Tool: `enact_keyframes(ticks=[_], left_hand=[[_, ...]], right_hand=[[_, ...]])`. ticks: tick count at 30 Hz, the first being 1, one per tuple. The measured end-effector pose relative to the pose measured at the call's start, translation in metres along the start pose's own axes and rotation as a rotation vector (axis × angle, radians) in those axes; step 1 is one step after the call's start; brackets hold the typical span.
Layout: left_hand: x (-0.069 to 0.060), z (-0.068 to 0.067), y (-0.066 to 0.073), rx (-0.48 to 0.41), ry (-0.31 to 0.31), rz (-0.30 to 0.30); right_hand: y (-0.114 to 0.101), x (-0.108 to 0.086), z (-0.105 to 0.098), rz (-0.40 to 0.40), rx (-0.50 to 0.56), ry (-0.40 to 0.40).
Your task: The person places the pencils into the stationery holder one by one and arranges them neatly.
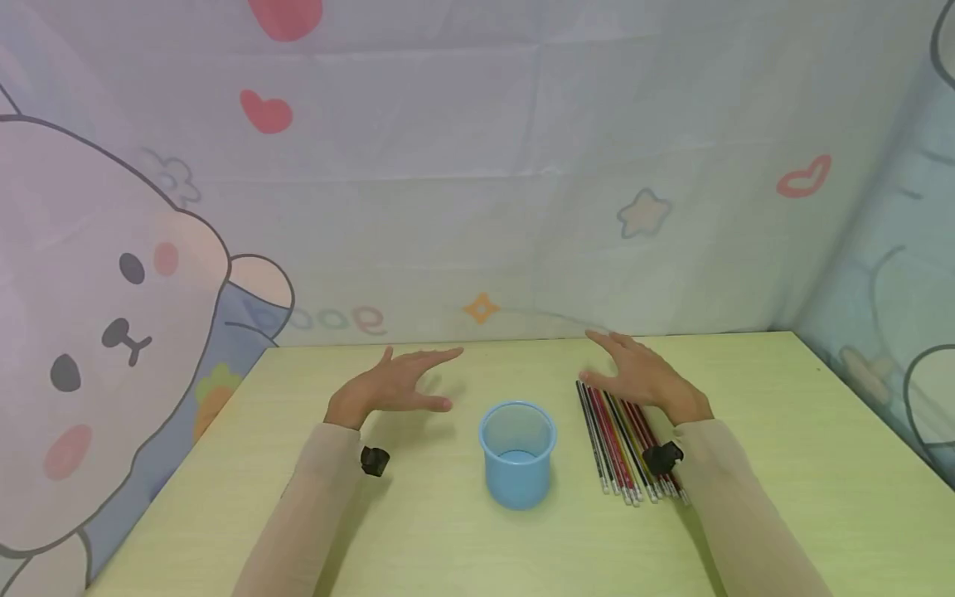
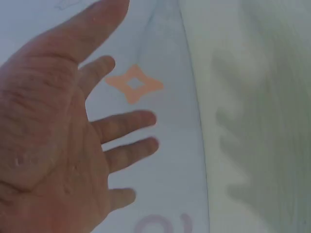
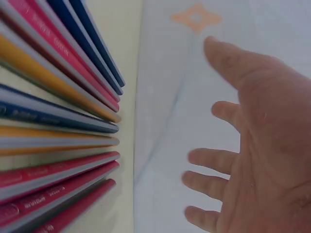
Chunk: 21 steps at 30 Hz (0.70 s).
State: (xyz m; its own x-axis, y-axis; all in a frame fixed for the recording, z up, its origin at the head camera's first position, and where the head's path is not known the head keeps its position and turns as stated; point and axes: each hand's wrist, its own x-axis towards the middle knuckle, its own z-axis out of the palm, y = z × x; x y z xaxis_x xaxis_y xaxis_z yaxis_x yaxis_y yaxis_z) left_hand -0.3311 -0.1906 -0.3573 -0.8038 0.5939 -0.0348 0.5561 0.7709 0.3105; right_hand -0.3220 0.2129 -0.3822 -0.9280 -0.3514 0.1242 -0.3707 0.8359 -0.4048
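- While neither hand holds anything, the blue cup (image 1: 518, 483) sits near, centre; looks like light, stiff plastic, maybe slick. Grip round the wall, below the rim.
- Pencils (image 1: 613, 439) just right of it, flat, side by side. Likely light, rigid, prone to roll; pinch mid-shaft.
- Farther: left hand (image 1: 399, 383) left of cup, right hand (image 1: 642, 375) above pencils' far ends. Fingers extended, thumbs apart.
- Far: printed backdrop (image 1: 448, 207).

A pale yellow-green table (image 1: 806, 423) is stretching from near to far; a light-blue cup (image 1: 518, 477) is standing upright around its middle; just to the right, a row of pencils (image 1: 611, 439) is lying, pale-tipped ends pointing near.
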Motion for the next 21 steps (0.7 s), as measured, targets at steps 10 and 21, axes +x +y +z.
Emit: enact_keyframes(ticks=[10, 21], left_hand=[[0.000, -0.004, 0.014, -0.316, -0.119, 0.139], [0.007, 0.001, 0.027, -0.600, -0.399, 0.339]], right_hand=[[-0.002, 0.004, 0.003, -0.044, 0.001, -0.096], [-0.006, 0.002, 0.010, -0.016, 0.024, -0.213]])
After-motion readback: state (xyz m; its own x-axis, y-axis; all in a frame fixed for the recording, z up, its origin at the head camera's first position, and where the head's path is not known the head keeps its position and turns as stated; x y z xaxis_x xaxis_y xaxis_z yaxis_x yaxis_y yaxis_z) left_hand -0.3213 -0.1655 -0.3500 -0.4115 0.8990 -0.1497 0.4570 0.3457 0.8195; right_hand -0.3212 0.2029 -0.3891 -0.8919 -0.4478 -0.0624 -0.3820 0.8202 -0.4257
